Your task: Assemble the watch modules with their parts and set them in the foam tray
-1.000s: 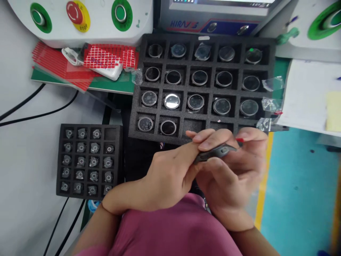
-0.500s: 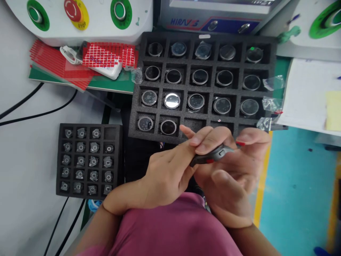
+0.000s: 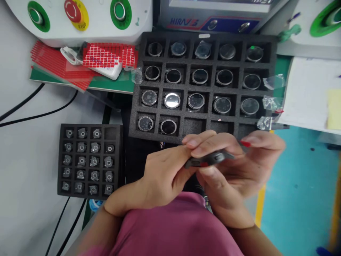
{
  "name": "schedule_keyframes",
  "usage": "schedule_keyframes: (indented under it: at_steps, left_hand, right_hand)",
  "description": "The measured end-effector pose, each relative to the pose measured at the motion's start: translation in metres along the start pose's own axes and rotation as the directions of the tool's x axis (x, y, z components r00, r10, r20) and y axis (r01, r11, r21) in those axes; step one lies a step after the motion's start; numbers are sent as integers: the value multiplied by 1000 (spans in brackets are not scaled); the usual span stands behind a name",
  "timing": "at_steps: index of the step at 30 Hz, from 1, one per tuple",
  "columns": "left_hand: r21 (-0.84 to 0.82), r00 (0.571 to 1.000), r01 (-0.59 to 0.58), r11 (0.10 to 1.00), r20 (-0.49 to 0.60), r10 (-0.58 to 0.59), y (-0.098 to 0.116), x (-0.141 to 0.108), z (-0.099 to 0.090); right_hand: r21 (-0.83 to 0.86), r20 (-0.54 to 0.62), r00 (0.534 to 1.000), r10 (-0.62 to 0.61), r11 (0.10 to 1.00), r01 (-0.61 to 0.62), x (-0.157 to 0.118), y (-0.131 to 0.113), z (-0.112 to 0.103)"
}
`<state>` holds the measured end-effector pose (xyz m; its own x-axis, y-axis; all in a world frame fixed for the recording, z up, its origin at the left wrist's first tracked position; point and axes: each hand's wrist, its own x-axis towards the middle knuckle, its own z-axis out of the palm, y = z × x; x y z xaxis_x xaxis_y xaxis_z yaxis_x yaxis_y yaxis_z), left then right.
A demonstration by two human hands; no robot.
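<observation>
Filling the upper middle of the frame, a big black foam tray (image 3: 210,90) holds round watch cases, one to a pocket, with three pockets bare along its lower row. A white machine panel (image 3: 80,21) with green and red buttons sits at upper left, and red grid sheets (image 3: 106,55) lie just below it. White papers (image 3: 306,92) lie at right, over a teal floor. A smaller foam tray (image 3: 89,160) at lower left holds small metal parts in rows. Clear film scraps (image 3: 271,103) lie along the big tray's right edge.

The left hand (image 3: 165,177) and right hand (image 3: 237,177) meet at centre frame, just below the big tray. Between them is a dark grey watch case (image 3: 210,159), seen edge-on. The left hand is curled, its fingers pinching the case's left end. The right hand is loosely curled, its thumb under the case and its fingers over it; a small red tab (image 3: 245,144) shows at a right fingertip. The right hand is blurred.
</observation>
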<state>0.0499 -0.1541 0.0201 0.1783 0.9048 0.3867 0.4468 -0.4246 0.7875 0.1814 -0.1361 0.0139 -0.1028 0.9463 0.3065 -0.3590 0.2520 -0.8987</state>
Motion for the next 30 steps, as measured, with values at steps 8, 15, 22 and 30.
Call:
schedule_keyframes:
  at_steps: [8,15,22,30]
  left_hand:
    - [-27,996,-60,998,-68,58,-7,-9,12]
    - [-10,986,-92,996,-143,90,-7,-14,13]
    - [-126,993,38,991,-109,-52,-2,-14,9]
    - [-202,987,98,974,-108,-122,0,-11,12]
  right_hand:
    - [-93,-39,985,-166,982,162,3,13,5]
    - [-98,-122,973,-194,978,183,5,13,19]
    - [-195,64,994,-93,975,104,6,1,0]
    - [-173,54,998,-42,984,51,5,-8,-7]
